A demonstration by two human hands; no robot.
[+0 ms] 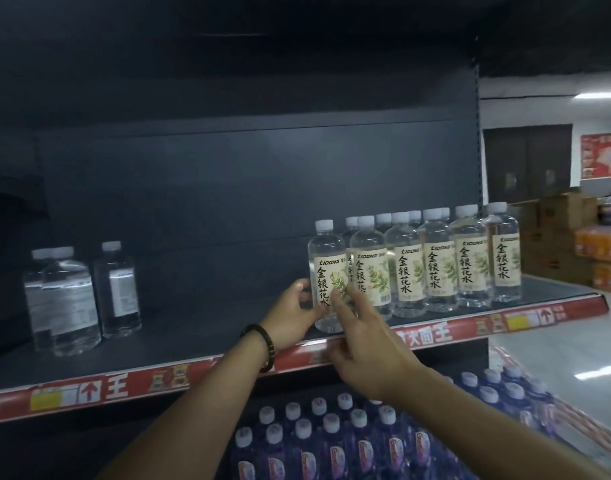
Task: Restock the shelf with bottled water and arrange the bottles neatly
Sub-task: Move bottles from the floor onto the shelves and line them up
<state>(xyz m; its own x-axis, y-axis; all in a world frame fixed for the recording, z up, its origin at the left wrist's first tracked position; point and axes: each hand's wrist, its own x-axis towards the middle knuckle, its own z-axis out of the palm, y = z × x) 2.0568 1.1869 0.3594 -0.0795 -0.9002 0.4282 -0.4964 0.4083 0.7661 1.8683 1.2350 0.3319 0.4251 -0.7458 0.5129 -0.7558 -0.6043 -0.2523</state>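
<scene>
Standing upright in left hand [294, 308]: clear, white-capped, cream-labelled bottle [326, 252].

6 labelled btls [435, 268] front row; 3 plain btls [115, 289] left; blue btls [359, 441] uncountable.

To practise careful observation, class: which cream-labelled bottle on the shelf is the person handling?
The leftmost cream-labelled bottle: left hand holds it, right hand touches its label; the rest stand untouched.

Shop aisle: dark metal shelf [210, 334] with red price strip [432, 336], labelled bottles [439, 268] lined up at 2 o'clock, wrapped bottle packs [331, 445] at 5, stacked cartons [567, 209] at 3.
</scene>
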